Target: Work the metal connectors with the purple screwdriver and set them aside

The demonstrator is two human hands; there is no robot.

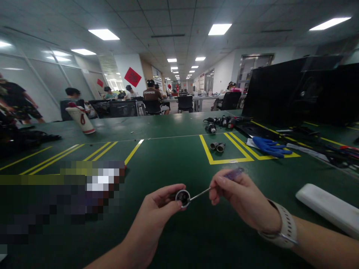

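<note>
My left hand (161,209) pinches a small round metal connector shell (183,192) between thumb and fingers, its open end facing me and dark parts inside. My right hand (238,196) is closed on the purple see-through handle of a screwdriver (233,173). Its thin shaft slants down to the left, and the tip meets the right rim of the connector; whether it sits on a screw is too small to tell. Both hands are above the green table (193,239). Beyond them, two similar metal connector shells (218,147) lie inside a yellow taped box.
Cabled connectors (221,122) lie at the back right, near a blue-and-white glove (269,147) and black monitors (291,87). A white case (328,205) is at right. A cream cup (81,118) leans at far left. A pixelated patch hides the left front. People sit behind.
</note>
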